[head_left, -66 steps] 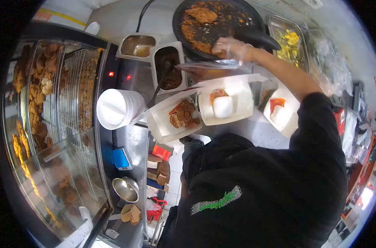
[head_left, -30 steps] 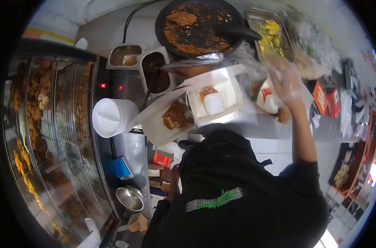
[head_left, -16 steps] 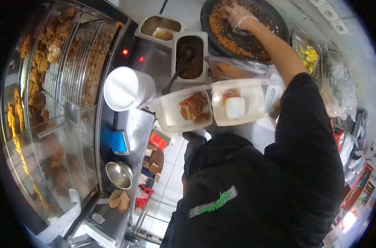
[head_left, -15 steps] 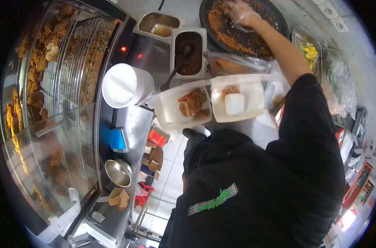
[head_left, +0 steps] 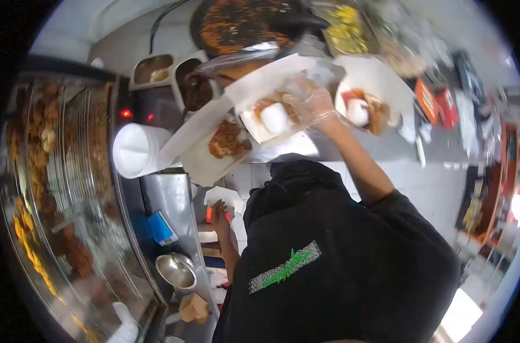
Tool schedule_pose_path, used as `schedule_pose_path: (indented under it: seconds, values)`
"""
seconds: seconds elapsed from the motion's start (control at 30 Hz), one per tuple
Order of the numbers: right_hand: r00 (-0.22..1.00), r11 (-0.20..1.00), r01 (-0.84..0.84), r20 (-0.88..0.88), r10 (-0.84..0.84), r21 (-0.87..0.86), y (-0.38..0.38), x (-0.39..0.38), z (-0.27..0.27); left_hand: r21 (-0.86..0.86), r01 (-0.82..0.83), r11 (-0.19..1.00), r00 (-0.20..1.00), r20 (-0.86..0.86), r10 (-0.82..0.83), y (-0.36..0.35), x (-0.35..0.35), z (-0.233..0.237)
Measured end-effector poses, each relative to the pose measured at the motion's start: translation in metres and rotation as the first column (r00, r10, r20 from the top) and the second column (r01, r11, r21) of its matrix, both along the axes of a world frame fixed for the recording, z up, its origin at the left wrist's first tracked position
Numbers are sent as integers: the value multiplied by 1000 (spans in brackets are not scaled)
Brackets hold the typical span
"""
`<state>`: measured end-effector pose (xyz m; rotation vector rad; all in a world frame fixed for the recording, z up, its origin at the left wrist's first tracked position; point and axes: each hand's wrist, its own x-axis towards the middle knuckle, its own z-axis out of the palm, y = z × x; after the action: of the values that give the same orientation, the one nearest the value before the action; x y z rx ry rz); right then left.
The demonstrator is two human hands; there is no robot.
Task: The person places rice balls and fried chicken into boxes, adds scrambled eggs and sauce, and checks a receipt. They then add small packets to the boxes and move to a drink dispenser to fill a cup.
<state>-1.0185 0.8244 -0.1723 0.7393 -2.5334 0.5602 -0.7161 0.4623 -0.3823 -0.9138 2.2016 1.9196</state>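
Note:
My right hand (head_left: pixel 309 105), in a clear plastic glove, hovers over the middle open white takeaway box (head_left: pixel 254 123), which holds a white rice mound and brown food. Its fingers curl down onto the food; motion blur hides whether they grip anything. To the left is a second open box (head_left: pixel 198 163) with fried chicken in it. A third box (head_left: pixel 386 80), to the right, holds rice and red sauce. My left hand (head_left: pixel 219 217) hangs bare and low beside my black top, fingers loosely apart, holding nothing.
A big black pan (head_left: pixel 243 23) of orange-brown crumbs sits at the back, with a tray of yellow food (head_left: pixel 346 31) to its right and two sauce wells (head_left: pixel 185 80) to its left. A white container stack (head_left: pixel 135 150), a glass case of fried chicken (head_left: pixel 48 166), a blue scale (head_left: pixel 161 227) and a steel bowl (head_left: pixel 177 270) lie left.
My right hand has left the black pan and come down over the middle box. The view has swung, and my left hand now shows by my side.

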Motion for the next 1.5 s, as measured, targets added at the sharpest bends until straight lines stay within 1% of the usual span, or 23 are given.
schedule_pose_path:
  seconds: [0.07,0.1,0.13,0.17,0.2,0.27,0.37,0.4,0.5,0.6,0.7,0.73,0.8,0.9,1.0,1.07,1.1,1.13,1.23,1.3,1.37,1.43,1.5]
  values:
    - [985,960,126,148,-91,-250,15,30,7,-13,131,991,987,-93,-132,-7,1,-18]
    - [967,909,192,228,-111,-370,21,45,8,-25,190,982,973,-130,-191,-4,-4,-4]
    - [975,906,203,161,-153,-371,40,57,6,-38,233,972,970,-59,-235,0,-1,10]
    - [943,899,325,164,-288,-293,60,75,12,-21,273,962,960,-61,-274,1,4,9]
    - [907,822,420,158,-390,-385,80,88,10,0,309,951,949,-74,-308,1,7,-1]
    - [702,577,709,489,-518,-406,128,108,4,49,321,946,946,-67,-317,2,18,-25]
    - [551,556,828,286,-784,-68,159,130,4,17,418,908,908,18,-418,10,25,-6]
    - [425,528,847,516,-744,63,141,126,31,-22,471,882,882,39,-470,15,26,4]
    - [393,552,707,403,-826,441,154,106,8,-82,535,841,845,47,-533,16,29,-4]
    - [340,527,579,403,-850,622,174,86,0,-114,533,838,846,79,-527,26,18,18]
    - [296,503,631,416,-860,590,192,70,-22,-62,422,904,906,73,-418,56,-1,25]
    - [346,585,648,495,-797,488,205,72,-23,9,369,929,929,40,-369,71,-7,29]
    - [456,716,648,620,-639,261,212,94,13,103,308,946,951,-11,-308,113,-32,61]
    - [612,636,763,439,-657,-112,255,111,-21,262,163,951,985,-98,-142,179,-71,91]
    - [569,805,556,610,-552,210,295,93,-96,418,-10,909,995,-82,49,217,-103,97]
    - [683,811,525,443,-582,258,318,77,-129,508,-94,856,989,-54,141,238,-133,99]
    - [733,817,504,361,-576,280,312,73,-119,538,-123,834,985,-38,170,241,-145,105]
    - [800,825,534,204,-564,186,315,73,-104,563,-154,812,979,-24,202,244,-155,109]
    - [796,850,516,304,-523,108,350,61,-94,489,-292,822,948,35,316,252,-176,113]
    - [697,820,494,432,-572,290,380,53,-92,468,-274,840,954,22,299,241,-185,103]
    - [632,717,675,365,-684,174,381,51,-64,403,-321,857,937,4,349,236,-193,97]
    - [630,666,743,408,-660,-70,358,52,-21,371,-326,870,936,-1,351,241,-198,103]
    - [815,791,559,13,-580,247,338,60,12,428,-306,850,932,-49,360,241,-202,102]
